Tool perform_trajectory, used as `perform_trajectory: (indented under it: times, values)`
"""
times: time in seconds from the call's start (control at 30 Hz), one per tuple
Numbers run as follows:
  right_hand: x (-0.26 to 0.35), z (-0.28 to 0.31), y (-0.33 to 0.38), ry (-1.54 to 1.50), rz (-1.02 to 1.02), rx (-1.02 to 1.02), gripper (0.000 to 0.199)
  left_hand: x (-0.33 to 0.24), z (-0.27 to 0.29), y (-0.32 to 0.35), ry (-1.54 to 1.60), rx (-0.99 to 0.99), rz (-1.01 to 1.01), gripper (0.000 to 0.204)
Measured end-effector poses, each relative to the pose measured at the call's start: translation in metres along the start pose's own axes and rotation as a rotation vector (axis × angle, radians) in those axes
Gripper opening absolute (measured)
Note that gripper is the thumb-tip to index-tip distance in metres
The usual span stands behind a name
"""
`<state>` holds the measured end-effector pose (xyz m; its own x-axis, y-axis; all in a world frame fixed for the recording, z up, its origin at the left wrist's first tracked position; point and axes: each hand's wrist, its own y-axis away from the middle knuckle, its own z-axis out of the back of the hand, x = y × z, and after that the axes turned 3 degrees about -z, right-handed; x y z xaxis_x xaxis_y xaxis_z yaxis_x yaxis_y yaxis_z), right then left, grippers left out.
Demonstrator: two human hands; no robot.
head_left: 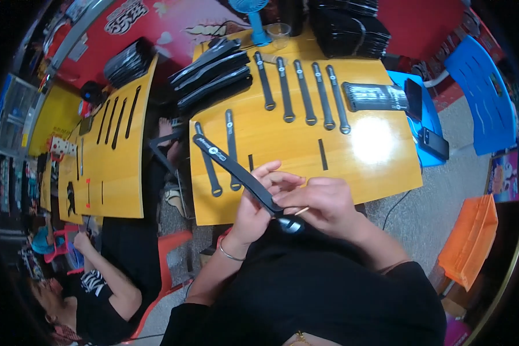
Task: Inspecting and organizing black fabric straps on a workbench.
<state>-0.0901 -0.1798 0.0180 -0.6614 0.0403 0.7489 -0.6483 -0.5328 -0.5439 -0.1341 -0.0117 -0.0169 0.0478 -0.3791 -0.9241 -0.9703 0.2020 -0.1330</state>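
A long black strap (pixel 236 168) with white printing lies slantwise across my left hand (pixel 252 210), whose curled fingers hold it from beneath. My right hand (pixel 327 203) pinches the strap's near end between thumb and fingers. A thin pale stick (pixel 301 211) pokes out of the same right-hand grip. Just below my fingers, a shiny dark piece (pixel 290 225) hangs at that end, too blurred to make out. Beyond my hands, a black strap (pixel 230 147) with an end loop lies on the yellow table (pixel 375 184). Two short black strips, one being this strip (pixel 323 154), lie nearby.
A row of several straps (pixel 304 95) lies farther back. Bundled straps (pixel 213 75), a black stack (pixel 352 34), a clear-wrapped pack (pixel 375 96) and a blue fan (pixel 256 23) surround it. A phone (pixel 434 144) rests on a blue stool at right. Another person (pixel 106 288) sits left.
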Motion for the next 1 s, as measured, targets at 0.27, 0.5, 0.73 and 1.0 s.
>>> perform_trajectory:
  times: [0.27,0.5,0.73,1.0]
  values:
    - [-0.002,0.004,0.021,0.354,-0.016,-0.084,0.027,0.003,-0.01,0.003,0.417,-0.013,0.131,0.071]
    - [0.002,0.024,0.023,0.061,-0.222,-0.074,0.014,0.002,-0.01,-0.002,0.482,0.276,0.344,0.062]
    - [-0.006,0.18,0.057,0.274,-0.474,-0.809,0.018,0.003,0.038,0.015,0.334,0.538,0.686,0.036]
    - [0.016,0.183,0.075,1.203,-0.332,-0.774,0.013,-0.002,0.035,0.008,0.641,0.077,0.349,0.045]
